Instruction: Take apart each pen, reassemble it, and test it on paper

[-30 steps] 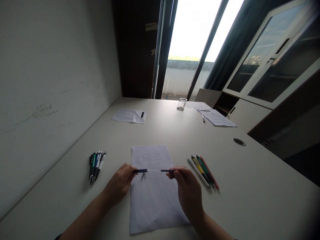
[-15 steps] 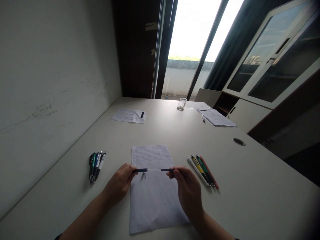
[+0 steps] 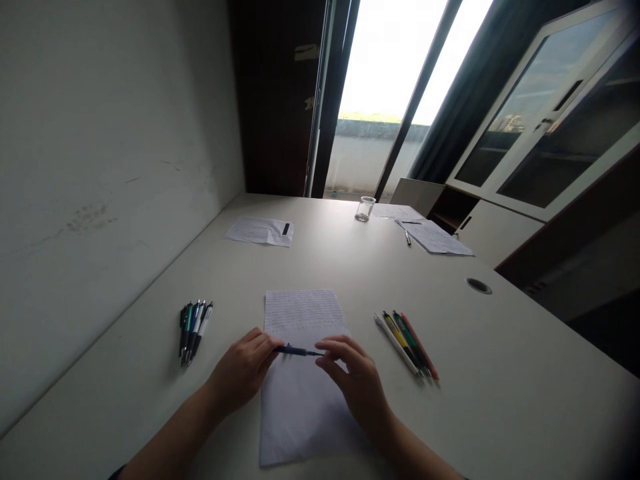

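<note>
**Slim, dark blue pen barrel (image 3: 297, 351) in our left hand (image 3: 243, 367)**

We pinch the barrel near one end between the thumb and fingers of our left hand, so that it lies almost level, dipping slightly to the right. Its thin dark tip (image 3: 315, 353) reaches the fingertips of our right hand (image 3: 357, 383), whose thumb and forefinger curve around it; we cannot tell whether they close on it.

Beneath both hands we have a white paper sheet (image 3: 310, 417), lined with handwriting along its far part. To its left lies a close bundle of slim black, green, blue and white pens (image 3: 202, 328); to its right, white, yellow-and-black, green and red pens (image 3: 411, 339) lie slanted side by side.

Farther out on our white table (image 3: 225, 287) we see a crumpled, printed white page (image 3: 257, 231) at left, a clear glass jar (image 3: 365, 209) near the far edge, and a stack of white papers (image 3: 440, 237) at right.
</note>
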### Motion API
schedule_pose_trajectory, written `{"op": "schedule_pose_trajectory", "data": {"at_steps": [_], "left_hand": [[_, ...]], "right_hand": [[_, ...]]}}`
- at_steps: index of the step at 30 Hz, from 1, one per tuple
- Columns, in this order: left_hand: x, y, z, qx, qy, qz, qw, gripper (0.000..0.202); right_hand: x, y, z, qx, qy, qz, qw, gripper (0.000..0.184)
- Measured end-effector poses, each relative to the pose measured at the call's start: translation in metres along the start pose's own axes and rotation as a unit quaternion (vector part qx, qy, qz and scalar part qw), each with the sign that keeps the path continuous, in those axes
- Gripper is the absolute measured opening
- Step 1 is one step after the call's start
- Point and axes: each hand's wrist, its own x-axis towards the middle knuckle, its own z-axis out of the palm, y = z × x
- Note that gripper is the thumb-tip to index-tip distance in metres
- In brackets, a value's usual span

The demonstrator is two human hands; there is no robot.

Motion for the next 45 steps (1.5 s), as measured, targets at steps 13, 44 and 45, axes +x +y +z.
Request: {"op": "schedule_pose_trajectory", "data": {"at_steps": [13,44,45], "left_hand": [[0.000,0.000,-0.003,-0.012,0.030,-0.038,0.999,0.021],[0.000,-0.012,0.006,0.000,0.042,-0.116,0.992,0.019],[0.000,-0.012,0.006,-0.001,0.043,-0.114,0.993,0.020]], "right_hand": [[0.001,0.000,0.001,-0.032,-0.001,0.014,0.999,0.009],[0.036,0.027,0.036,-0.233,-0.194,0.072,0.950,0.010],[0.036,0.026,0.037,-0.231,-0.194,0.074,0.951,0.010]]}}
